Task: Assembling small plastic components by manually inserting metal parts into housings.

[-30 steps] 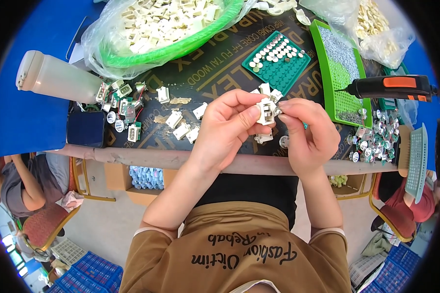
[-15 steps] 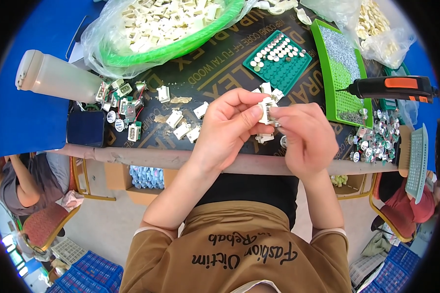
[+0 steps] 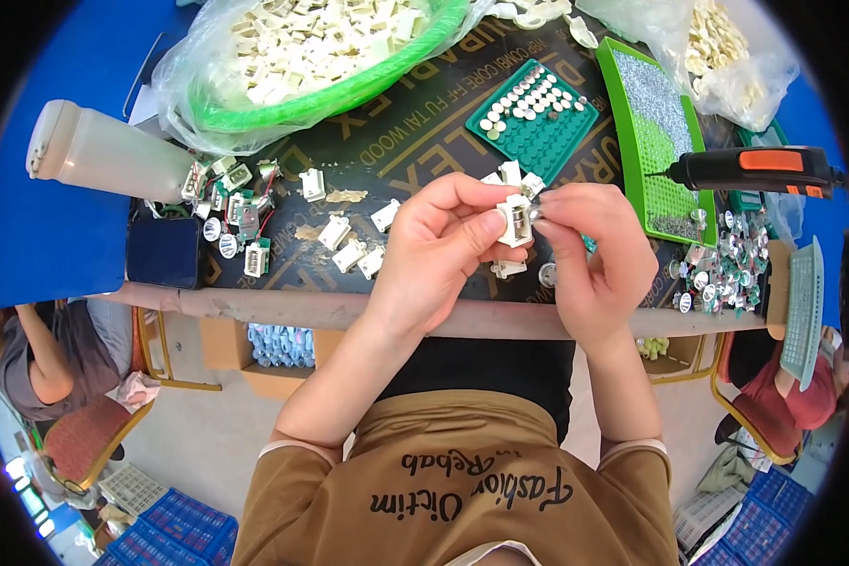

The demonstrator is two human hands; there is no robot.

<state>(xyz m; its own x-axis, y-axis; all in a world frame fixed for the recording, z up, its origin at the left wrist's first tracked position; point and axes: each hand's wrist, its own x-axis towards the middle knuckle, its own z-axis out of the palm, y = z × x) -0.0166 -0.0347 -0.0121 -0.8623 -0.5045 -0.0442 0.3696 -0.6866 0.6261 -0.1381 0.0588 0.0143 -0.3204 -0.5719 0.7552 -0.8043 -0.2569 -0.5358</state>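
Between the thumb and fingers of my left hand (image 3: 443, 241) is a small white plastic housing (image 3: 514, 223), its hollow side facing right with metal showing inside. My right hand (image 3: 602, 255) pinches a tiny shiny part (image 3: 536, 215) right beside the housing's opening; its exact kind is too small to tell. Just beyond my fingertips lie a few more white housings (image 3: 510, 173), and one (image 3: 509, 269) rests below them. A round reflector (image 3: 548, 274) sits under my right hand. Several loose housings (image 3: 334, 232) are scattered left of my left hand.
A bag-lined green basket (image 3: 349, 102) of white parts stands at the back. A dark green tray (image 3: 528, 141) holds small discs. Right of it are a lime green screw tray (image 3: 637, 189) and an electric screwdriver (image 3: 759, 170). A bottle (image 3: 104, 149) and a phone (image 3: 164, 252) lie left.
My right hand has shifted slightly up and right, drawing its fingers back from the housing. More of the housing's open side shows. My left hand stays nearly in place.
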